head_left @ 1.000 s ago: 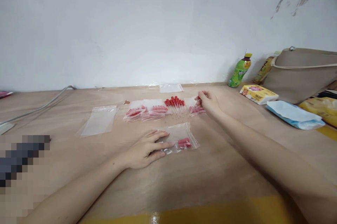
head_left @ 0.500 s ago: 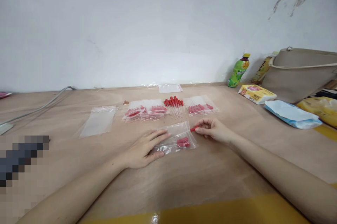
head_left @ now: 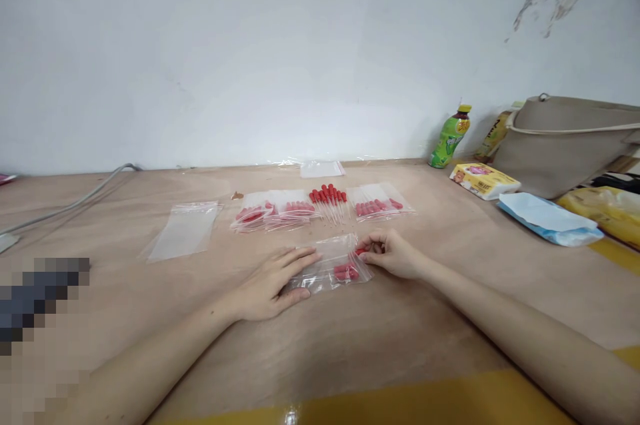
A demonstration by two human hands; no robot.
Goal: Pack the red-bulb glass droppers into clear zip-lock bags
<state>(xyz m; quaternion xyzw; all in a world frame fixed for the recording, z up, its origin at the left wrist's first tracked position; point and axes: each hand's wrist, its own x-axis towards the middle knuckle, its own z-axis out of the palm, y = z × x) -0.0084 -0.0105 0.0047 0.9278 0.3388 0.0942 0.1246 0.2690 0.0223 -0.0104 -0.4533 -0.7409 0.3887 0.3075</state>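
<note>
My left hand (head_left: 277,283) lies flat with fingers spread on a clear zip bag (head_left: 324,270), holding it against the table. Red rubber-bulb droppers (head_left: 346,272) show inside, near the bag's right end. At that end my right hand (head_left: 393,253) pinches another red-bulbed dropper (head_left: 360,252). Its slim tube reaches into the bag's mouth, and my fingers hide part of the bulb. Beyond the bag lies a fanned pile of loose droppers (head_left: 328,195) with clear tubes. Filled zip bags (head_left: 273,215) are stacked left of the pile, and another filled bag (head_left: 383,195) lies to its right.
Flat bags without droppers lie at the left (head_left: 185,232) and by the wall (head_left: 323,169). A grey cable (head_left: 85,195) crosses the far left. On the right stand a green bottle (head_left: 451,137), a yellow tissue pack (head_left: 485,180), a blue-white packet (head_left: 550,218) and a beige bag (head_left: 545,138).
My right hand has moved left toward the bag, and the dropper in its fingers has gone further into the mouth. The left hand stays in place on the bag.
</note>
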